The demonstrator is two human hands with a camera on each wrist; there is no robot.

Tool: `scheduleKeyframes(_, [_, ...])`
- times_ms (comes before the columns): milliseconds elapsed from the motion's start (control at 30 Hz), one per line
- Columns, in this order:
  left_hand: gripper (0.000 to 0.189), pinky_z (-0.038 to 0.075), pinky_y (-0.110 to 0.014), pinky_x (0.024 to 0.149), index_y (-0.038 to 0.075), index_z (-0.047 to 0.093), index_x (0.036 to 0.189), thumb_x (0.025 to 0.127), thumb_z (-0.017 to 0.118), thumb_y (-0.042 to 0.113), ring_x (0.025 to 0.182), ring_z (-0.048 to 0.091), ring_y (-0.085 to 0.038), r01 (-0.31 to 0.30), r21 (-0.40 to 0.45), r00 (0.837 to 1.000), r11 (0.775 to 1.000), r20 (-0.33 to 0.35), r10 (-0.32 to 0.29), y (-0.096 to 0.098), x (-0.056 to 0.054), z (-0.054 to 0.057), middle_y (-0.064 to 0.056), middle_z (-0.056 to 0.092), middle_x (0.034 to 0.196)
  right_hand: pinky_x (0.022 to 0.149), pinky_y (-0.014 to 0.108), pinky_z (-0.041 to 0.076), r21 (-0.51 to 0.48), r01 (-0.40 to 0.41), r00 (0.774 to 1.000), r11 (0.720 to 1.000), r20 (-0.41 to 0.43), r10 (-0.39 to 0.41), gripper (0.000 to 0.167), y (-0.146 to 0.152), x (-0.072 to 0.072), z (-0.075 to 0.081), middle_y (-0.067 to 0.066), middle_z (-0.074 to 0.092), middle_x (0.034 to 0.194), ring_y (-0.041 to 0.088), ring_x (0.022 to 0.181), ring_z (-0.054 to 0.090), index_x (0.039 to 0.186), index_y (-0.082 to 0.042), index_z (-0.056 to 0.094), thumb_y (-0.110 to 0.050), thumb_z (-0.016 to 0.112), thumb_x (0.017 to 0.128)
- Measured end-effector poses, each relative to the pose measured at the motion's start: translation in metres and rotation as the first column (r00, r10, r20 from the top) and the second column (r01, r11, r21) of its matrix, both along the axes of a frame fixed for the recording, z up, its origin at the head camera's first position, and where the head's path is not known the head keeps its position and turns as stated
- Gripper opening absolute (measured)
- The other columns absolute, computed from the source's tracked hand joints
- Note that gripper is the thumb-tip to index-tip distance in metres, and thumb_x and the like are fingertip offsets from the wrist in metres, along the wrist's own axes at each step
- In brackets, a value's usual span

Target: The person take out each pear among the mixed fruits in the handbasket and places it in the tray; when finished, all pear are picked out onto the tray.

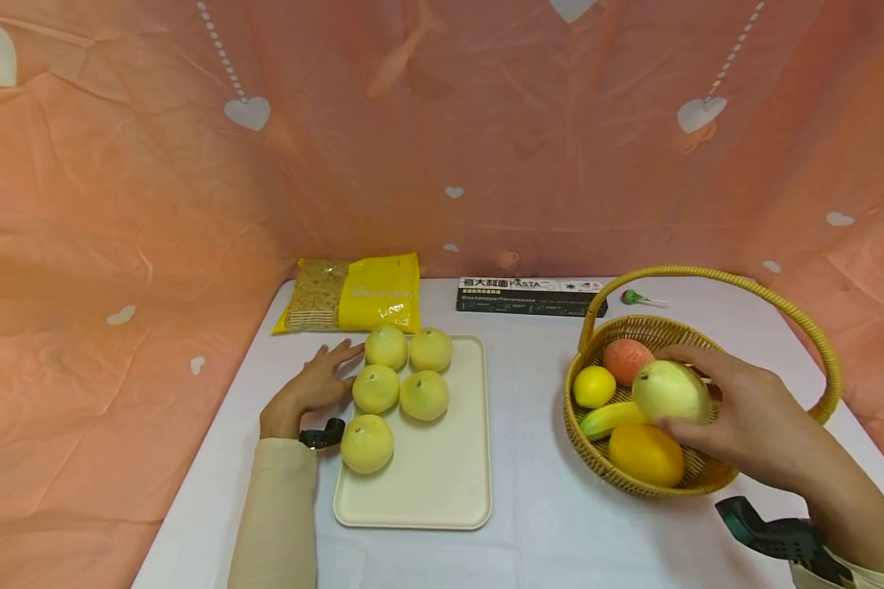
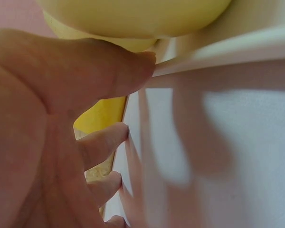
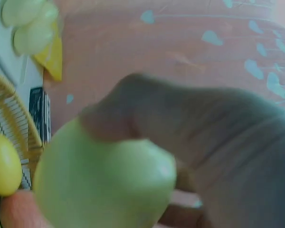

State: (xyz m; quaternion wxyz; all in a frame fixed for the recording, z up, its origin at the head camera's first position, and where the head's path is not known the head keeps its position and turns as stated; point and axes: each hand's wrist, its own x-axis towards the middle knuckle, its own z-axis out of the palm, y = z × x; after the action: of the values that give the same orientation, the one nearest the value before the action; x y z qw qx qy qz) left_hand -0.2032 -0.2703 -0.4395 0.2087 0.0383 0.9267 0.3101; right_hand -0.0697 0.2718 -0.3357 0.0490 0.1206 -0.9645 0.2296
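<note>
My right hand (image 1: 759, 409) grips a round pale yellow-green fruit (image 1: 670, 393) above the wicker basket (image 1: 585, 458); thumb and fingers curve round it. In the basket are a peach-like fruit (image 1: 626, 360), a lemon (image 1: 593, 387), a banana (image 1: 611, 419) and a mango (image 1: 647, 455). My left hand (image 1: 317, 384) lies at the left rim of the cream tray (image 1: 442, 491), its fingers extended. In the left wrist view its thumb (image 2: 118, 69) touches the rim beneath a fruit. Several similar pale yellow-green fruits (image 1: 424, 396) sit on the tray's left and far part.
A yellow pasta bag (image 1: 379, 293) lies behind the tray. To its right is a black pasta box (image 1: 530, 298), and a wrapped lollipop (image 1: 637, 298) lies behind the basket. The basket's tall handle (image 1: 788, 311) arches over its right side. A pink-orange cloth (image 1: 486, 147) hangs behind the table.
</note>
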Motion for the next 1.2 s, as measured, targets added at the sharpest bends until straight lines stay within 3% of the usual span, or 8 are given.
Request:
scheduleKeyframes(100, [0.071, -0.007, -0.079, 0.129, 0.02, 0.038, 0.172, 0.106, 0.062, 0.022, 0.169, -0.009, -0.052, 0.006, 0.004, 1.0, 1.0, -0.003, -0.006, -0.001, 0.0, 0.0, -0.018, 0.014, 0.184, 0.073, 0.013, 0.055, -0.105, -0.032, 0.998, 0.994, -0.065, 0.025, 0.074, -0.009, 0.004, 0.004, 0.01, 0.077, 0.122, 0.017, 0.094, 0.067, 0.141, -0.022, 0.068, -0.029, 0.103, 0.076])
scheduleKeyframes(233, [0.07, -0.007, -0.078, 0.129, 0.02, 0.038, 0.172, 0.106, 0.062, 0.023, 0.169, -0.008, -0.052, 0.006, 0.005, 1.0, 1.0, -0.008, -0.006, -0.001, -0.001, -0.001, -0.017, 0.014, 0.184, 0.089, 0.002, 0.052, -0.267, -0.142, 0.985, 0.953, -0.13, 0.11, 0.077, -0.029, 0.004, 0.005, 0.0, 0.073, 0.132, 0.002, 0.103, 0.066, 0.144, -0.026, 0.069, -0.015, 0.103, 0.075])
scheduleKeyframes(367, [0.07, -0.006, -0.079, 0.129, 0.021, 0.038, 0.172, 0.106, 0.062, 0.023, 0.169, -0.007, -0.052, 0.004, 0.0, 1.0, 1.0, -0.015, -0.004, -0.002, -0.001, -0.002, -0.017, 0.015, 0.184, 0.091, 0.007, 0.056, -0.33, -0.246, 0.965, 0.911, -0.174, 0.198, 0.079, -0.05, -0.002, 0.001, -0.005, 0.072, 0.134, 0.003, 0.105, 0.067, 0.144, -0.025, 0.068, -0.008, 0.102, 0.074])
scheduleKeyframes(633, [0.071, -0.006, -0.079, 0.129, 0.022, 0.038, 0.172, 0.106, 0.063, 0.022, 0.169, -0.008, -0.052, 0.001, -0.007, 1.0, 1.0, -0.009, -0.001, -0.002, -0.001, -0.001, -0.018, 0.014, 0.184, 0.098, 0.017, 0.059, -0.441, -0.386, 0.922, 0.81, -0.163, 0.351, 0.075, -0.092, -0.018, -0.02, 0.002, 0.067, 0.141, 0.009, 0.118, 0.063, 0.147, -0.019, 0.066, -0.006, 0.097, 0.08])
scheduleKeyframes(933, [0.069, -0.006, -0.078, 0.13, 0.022, 0.038, 0.172, 0.107, 0.061, 0.02, 0.169, -0.007, -0.053, 0.014, -0.013, 1.0, 1.0, -0.019, -0.014, -0.002, -0.002, -0.002, -0.019, 0.013, 0.184, 0.108, 0.028, 0.059, -0.575, -0.437, 0.873, 0.692, -0.087, 0.479, 0.071, -0.14, -0.03, -0.041, -0.002, 0.068, 0.143, 0.016, 0.119, 0.069, 0.147, -0.021, 0.064, -0.014, 0.096, 0.084])
scheduleKeyframes(1033, [0.069, -0.006, -0.078, 0.129, 0.022, 0.038, 0.172, 0.107, 0.061, 0.02, 0.169, -0.007, -0.052, 0.009, -0.018, 1.0, 1.0, -0.016, -0.009, -0.002, -0.001, -0.001, -0.018, 0.014, 0.184, 0.111, 0.032, 0.058, -0.604, -0.435, 0.86, 0.668, -0.059, 0.507, 0.072, -0.153, -0.032, -0.047, -0.002, 0.067, 0.145, 0.017, 0.122, 0.069, 0.148, -0.024, 0.064, -0.014, 0.095, 0.084])
scheduleKeyframes(1200, [0.069, -0.005, -0.079, 0.129, 0.02, 0.038, 0.172, 0.107, 0.061, 0.019, 0.168, -0.006, -0.053, 0.016, -0.022, 0.999, 1.0, -0.028, -0.017, -0.001, 0.0, 0.0, -0.019, 0.015, 0.184, 0.113, 0.035, 0.058, -0.621, -0.429, 0.851, 0.656, -0.034, 0.524, 0.072, -0.172, -0.035, -0.059, -0.003, 0.067, 0.146, 0.018, 0.125, 0.068, 0.149, -0.024, 0.064, -0.015, 0.095, 0.085])
